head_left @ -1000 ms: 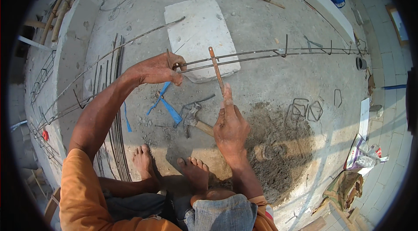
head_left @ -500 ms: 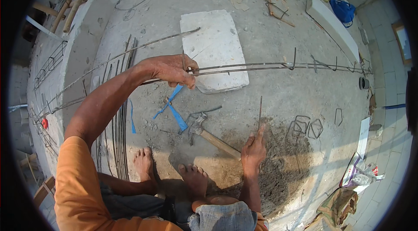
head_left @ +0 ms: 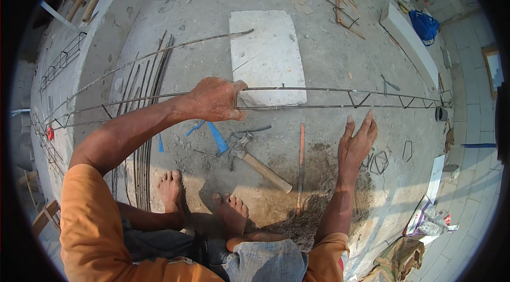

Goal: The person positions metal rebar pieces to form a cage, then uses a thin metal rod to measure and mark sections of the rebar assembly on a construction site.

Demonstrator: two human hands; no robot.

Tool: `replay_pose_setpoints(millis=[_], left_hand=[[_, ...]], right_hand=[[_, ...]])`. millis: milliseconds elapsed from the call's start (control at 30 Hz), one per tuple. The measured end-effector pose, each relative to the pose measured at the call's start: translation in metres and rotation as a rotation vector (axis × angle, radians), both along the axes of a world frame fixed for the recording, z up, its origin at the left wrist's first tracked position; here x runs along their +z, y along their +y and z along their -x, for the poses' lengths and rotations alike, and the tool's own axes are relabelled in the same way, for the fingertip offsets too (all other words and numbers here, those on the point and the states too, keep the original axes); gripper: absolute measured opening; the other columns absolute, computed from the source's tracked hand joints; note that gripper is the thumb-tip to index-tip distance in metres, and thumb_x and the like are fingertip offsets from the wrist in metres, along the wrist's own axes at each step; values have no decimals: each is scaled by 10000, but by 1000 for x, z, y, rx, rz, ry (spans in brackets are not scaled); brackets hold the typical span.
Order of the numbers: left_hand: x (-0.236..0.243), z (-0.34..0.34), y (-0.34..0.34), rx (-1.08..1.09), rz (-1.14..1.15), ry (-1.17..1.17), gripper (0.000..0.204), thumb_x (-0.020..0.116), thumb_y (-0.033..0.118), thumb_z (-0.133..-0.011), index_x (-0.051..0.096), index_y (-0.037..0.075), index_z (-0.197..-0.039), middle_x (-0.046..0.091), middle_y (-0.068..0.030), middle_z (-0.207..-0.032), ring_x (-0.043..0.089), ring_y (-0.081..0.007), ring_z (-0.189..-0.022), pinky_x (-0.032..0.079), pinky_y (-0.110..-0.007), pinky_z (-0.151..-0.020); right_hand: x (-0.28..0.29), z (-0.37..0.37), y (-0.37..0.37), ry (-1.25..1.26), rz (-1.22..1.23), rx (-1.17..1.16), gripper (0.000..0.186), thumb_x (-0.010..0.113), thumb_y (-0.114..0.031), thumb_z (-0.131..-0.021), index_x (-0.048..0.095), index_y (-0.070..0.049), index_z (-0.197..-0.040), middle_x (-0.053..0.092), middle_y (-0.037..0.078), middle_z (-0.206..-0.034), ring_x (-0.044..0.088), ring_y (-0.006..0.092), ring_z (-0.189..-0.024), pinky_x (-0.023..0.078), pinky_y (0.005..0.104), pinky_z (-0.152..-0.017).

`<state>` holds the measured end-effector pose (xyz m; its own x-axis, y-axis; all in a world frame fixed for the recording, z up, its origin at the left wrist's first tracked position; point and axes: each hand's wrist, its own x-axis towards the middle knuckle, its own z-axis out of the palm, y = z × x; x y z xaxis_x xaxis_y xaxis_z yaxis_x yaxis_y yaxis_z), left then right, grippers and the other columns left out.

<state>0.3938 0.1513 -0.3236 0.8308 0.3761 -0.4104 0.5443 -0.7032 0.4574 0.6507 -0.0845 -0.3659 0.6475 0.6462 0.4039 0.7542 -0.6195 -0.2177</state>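
A long, narrow rebar cage (head_left: 319, 106), made of thin steel bars with bent stirrups, runs across in front of me. My left hand (head_left: 217, 99) is closed around it near the middle, beside an upright stirrup edge. Just below the cage's lower bar, to the right, is my right hand (head_left: 358, 141), its thumb and fingers apart and nothing in it. A white block (head_left: 268, 51) lies under and behind the cage. On the floor between my hands are a claw hammer (head_left: 263, 169) with a wooden handle and a thin reddish strip (head_left: 302, 162).
Long loose rebars (head_left: 143, 154) lie at the left, beside a concrete slab edge (head_left: 109, 32). Bent stirrups (head_left: 379, 163) rest right of a grey sand patch (head_left: 324, 175). Blue strips (head_left: 217, 137) lie near the hammer. A blue bag (head_left: 424, 26) stands far right.
My right hand has let go of the thin strip, now on the floor, and moved right and up toward the cage. The cage has turned, its two bars now further apart, under my left hand.
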Motion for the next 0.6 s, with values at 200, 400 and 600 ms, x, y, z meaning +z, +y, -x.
replay_pose_setpoints(millis=[200,400,600], left_hand=[[-27,6,-20,-50,-169,-83,702,784,339,-700,524,-55,-1219,644,-222,-889,663,-324,-840,550,-407,-683],[-39,14,-25,-75,-366,-183,713,795,362,-701,518,-32,-1227,597,-169,-863,644,-306,-780,548,-397,-644],[-57,20,-26,-124,-624,-317,733,817,375,-673,516,2,-1227,552,-131,-852,634,-279,-750,533,-383,-605]], right_hand=[[-15,26,-17,126,-99,-7,550,580,-188,-933,362,10,-1398,470,304,-1205,502,451,-1069,461,497,-817],[-89,107,-82,232,245,10,509,588,-206,-913,443,57,-1323,499,262,-1134,524,429,-999,463,488,-815],[-123,113,-98,308,439,-27,506,603,-245,-882,491,54,-1275,552,220,-1061,556,380,-986,473,461,-794]])
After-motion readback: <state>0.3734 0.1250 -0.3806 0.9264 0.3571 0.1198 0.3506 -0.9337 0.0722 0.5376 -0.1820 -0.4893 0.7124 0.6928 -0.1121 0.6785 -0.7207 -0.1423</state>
